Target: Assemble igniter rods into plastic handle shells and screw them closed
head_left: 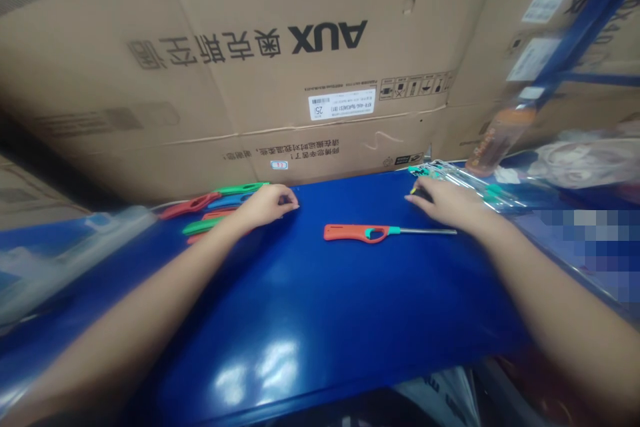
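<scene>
Two hands were in view, one left hand (273,205) and one right hand (437,199). One orange lighter (357,233) lay on the one blue surface (300,333). At least six handles (187,205) showed: one blue, two green and three red or orange; the left arm may have hidden more. The metal rods (465,181) numbered several, too blurred to count. There was one bottle (500,143). The front carton (240,100) bore one large white label (343,105) and one small sticker (279,165).

Glossy blue tabletop (390,320) across centre and lower frame, white glare (277,367) at bottom, left of centre. Large AUX carton (240,100), print upside down, fills top. Slanted blue bar (590,23) upper right, cardboard (619,47) beside.
</scene>
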Motion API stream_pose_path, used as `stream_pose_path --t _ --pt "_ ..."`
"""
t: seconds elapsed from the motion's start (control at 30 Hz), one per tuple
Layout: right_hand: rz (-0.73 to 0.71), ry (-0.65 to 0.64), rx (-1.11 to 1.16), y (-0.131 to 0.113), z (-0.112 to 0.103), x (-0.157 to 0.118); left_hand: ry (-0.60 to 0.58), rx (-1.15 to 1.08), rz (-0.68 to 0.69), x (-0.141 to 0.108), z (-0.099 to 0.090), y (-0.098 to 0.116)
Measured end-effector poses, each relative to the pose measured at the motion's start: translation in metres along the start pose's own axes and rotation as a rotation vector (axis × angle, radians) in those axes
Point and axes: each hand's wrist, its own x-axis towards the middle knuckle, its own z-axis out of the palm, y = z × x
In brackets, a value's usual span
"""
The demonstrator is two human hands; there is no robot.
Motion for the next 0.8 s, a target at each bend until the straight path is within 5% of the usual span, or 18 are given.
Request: stream_pose_path --t 0.13,0.2,0.33,0.47,0.8 --pt "0.091 0.542 0.482 -0.020 -0.011 -0.004 0.045 -0.507 -0.045 -0.006 0.024 0.040" --pt "0.039 0.630 0.881 -0.033 -0.014 -0.006 0.001 -0.728 -0.079 -0.013 0.040 0.062" --pt "-0.017 0.397 1.377 -0.060 -0.011 -0.014 -0.022 -0.897 -0.013 -0.028 0.066 0.087" --pt "-0.074 0.203 1.472 -0.077 -0.005 -0.021 -0.027 -0.881 0.018 -0.033 0.075 0.085" --pt "-0.076 0.248 1.386 -0.076 -0.001 -0.021 0.017 -0.789 0.044 -0.033 0.078 0.081"
